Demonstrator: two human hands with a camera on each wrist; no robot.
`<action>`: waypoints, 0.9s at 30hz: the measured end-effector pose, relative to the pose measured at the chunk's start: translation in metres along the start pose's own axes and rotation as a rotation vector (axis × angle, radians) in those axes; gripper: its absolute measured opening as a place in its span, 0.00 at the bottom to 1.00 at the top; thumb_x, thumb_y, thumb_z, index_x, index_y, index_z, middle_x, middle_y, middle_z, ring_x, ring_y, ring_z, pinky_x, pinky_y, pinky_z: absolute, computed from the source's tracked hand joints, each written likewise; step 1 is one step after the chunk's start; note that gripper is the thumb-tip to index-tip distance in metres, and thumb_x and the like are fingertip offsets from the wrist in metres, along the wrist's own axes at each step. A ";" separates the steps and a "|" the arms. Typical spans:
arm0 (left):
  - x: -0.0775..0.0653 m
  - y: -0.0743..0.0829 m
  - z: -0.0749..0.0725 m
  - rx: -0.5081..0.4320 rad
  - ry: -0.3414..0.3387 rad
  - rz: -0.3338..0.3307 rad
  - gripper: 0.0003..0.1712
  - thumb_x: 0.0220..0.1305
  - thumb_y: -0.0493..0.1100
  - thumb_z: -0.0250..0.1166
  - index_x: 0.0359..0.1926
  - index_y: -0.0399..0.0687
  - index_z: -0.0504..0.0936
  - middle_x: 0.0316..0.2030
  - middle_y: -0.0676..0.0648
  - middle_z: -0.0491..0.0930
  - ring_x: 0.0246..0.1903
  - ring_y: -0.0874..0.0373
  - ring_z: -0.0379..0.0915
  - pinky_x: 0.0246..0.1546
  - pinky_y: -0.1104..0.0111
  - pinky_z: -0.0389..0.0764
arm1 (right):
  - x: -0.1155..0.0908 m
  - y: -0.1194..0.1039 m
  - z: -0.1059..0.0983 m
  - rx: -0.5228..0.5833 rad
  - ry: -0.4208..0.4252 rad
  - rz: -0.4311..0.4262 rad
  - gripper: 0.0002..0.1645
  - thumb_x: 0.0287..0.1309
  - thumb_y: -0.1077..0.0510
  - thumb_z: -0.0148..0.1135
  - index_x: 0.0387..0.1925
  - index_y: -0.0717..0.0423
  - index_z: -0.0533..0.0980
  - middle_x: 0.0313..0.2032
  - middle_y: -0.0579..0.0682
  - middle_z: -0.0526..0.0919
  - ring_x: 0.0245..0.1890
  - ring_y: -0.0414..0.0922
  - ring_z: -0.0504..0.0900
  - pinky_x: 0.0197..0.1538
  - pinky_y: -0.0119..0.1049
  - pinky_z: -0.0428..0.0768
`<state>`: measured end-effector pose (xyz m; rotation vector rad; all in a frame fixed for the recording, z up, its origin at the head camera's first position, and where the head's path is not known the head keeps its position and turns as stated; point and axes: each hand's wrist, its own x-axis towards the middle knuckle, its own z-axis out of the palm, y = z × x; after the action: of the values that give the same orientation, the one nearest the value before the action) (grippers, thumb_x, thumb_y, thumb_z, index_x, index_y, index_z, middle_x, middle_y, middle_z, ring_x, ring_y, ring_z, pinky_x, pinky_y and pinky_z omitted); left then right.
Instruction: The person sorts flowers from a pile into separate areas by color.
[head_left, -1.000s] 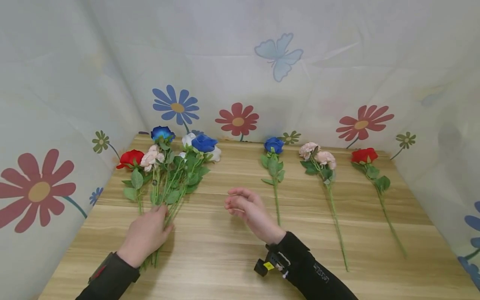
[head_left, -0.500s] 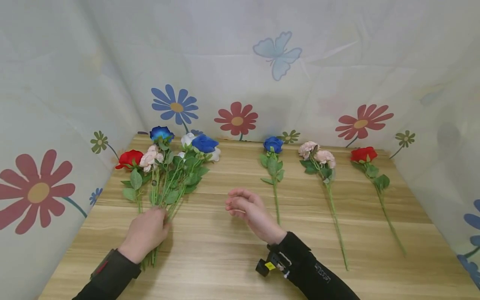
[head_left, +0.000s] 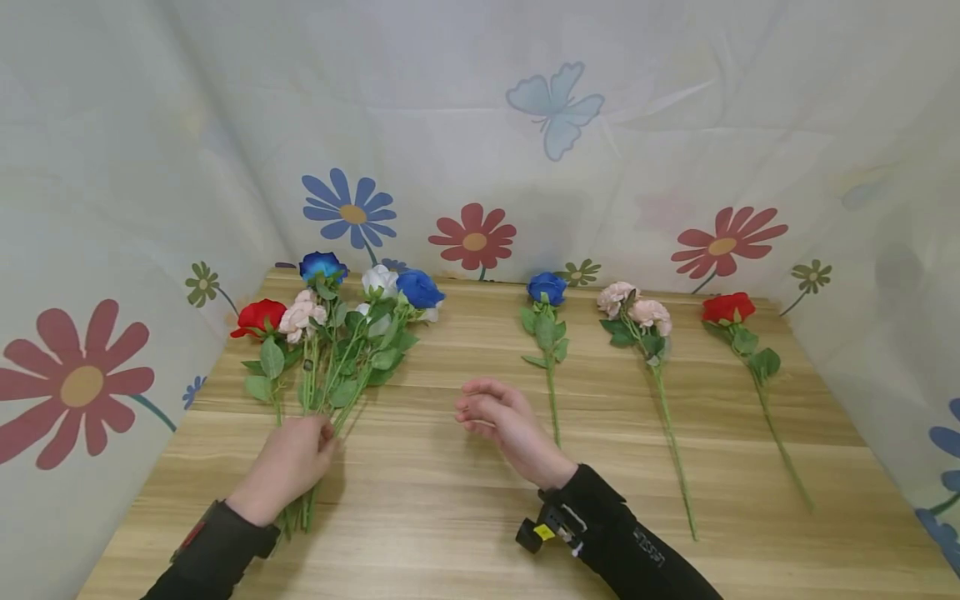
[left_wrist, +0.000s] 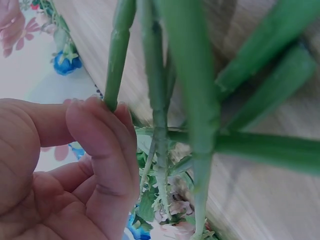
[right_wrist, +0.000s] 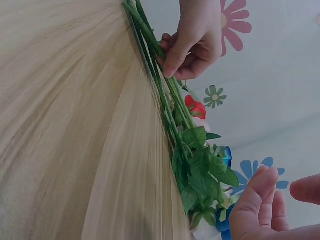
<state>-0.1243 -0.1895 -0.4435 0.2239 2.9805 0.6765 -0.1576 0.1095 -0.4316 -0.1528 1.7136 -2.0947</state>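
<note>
A pile of artificial flowers lies at the left: a red rose [head_left: 261,318], a pale pink flower [head_left: 303,317], a bright blue rose [head_left: 322,267], white blooms [head_left: 380,280] and a darker blue rose [head_left: 420,289]. My left hand [head_left: 288,462] is over their lower stems. In the left wrist view its thumb and fingers pinch one green stem [left_wrist: 119,55], with other stems beside it. Which bloom that stem belongs to is hard to tell. My right hand [head_left: 513,429] hovers over the middle of the table, fingers loosely bent, holding nothing.
On the wooden table [head_left: 420,533], three single stems lie apart at the right: a blue rose [head_left: 547,288], a pink two-headed flower [head_left: 649,318] and a red rose [head_left: 727,308]. A flower-printed cloth [head_left: 450,150] hangs behind and at both sides.
The darker blue rose in the left pile has shifted slightly right and turned, showing more of the white bloom beside it. My left hand has moved slightly; the right hand stays nearly still.
</note>
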 end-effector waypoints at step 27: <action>0.011 0.024 -0.006 -0.211 -0.002 0.052 0.06 0.69 0.40 0.64 0.38 0.40 0.83 0.30 0.48 0.83 0.27 0.63 0.76 0.28 0.70 0.74 | -0.013 -0.003 -0.037 -0.016 0.091 0.024 0.21 0.72 0.64 0.49 0.62 0.71 0.65 0.41 0.44 0.81 0.42 0.38 0.82 0.53 0.30 0.82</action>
<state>-0.1332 -0.1690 -0.4279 0.2882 2.8815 0.9873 -0.1593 0.1490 -0.4344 -0.0423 1.7756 -2.0999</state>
